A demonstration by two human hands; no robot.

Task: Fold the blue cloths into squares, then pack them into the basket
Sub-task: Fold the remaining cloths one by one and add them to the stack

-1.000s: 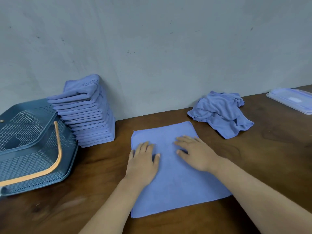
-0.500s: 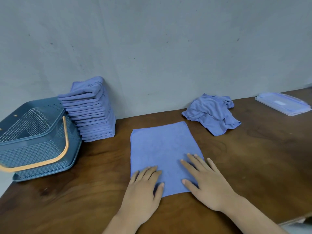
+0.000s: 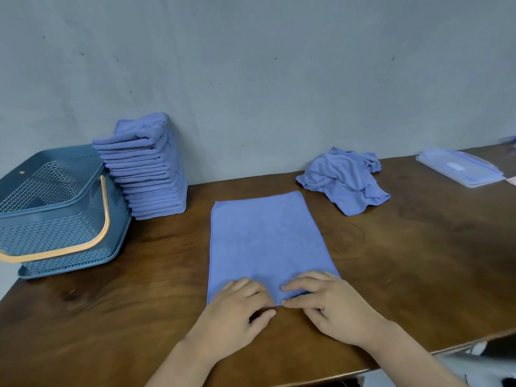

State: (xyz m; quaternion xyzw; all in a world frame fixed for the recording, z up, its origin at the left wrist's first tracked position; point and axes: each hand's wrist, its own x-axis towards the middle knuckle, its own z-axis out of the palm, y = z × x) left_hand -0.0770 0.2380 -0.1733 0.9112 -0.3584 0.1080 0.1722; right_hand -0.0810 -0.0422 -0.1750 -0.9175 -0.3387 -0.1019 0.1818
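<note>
Fingers (image 3: 247,286) of the left hand (image 3: 234,314) and of the right hand (image 3: 332,305) are curled over the near hem of the half-folded blue cloth (image 3: 265,241). The thumbs are tucked at its edge, so both hands appear to pinch that hem side by side near its middle. The actual contact under the knuckles is hidden.

The cloth lies flat by the front edge of the tabletop (image 3: 418,261), with its long axis running straight away from the fingers toward the wall. Making a square would likely mean carrying the near hem forward onto the far one. Neither hand is nearer, since they meet at the hem. The right hand covers the cloth's near right corner.

Toward the back left corner a stack of folded cloths (image 3: 148,174) stands against the basket (image 3: 55,219), whose left part is cut off. Crumpled cloths (image 3: 343,180) lie by the back edge, and a clear lid (image 3: 460,169) lies farther right.
</note>
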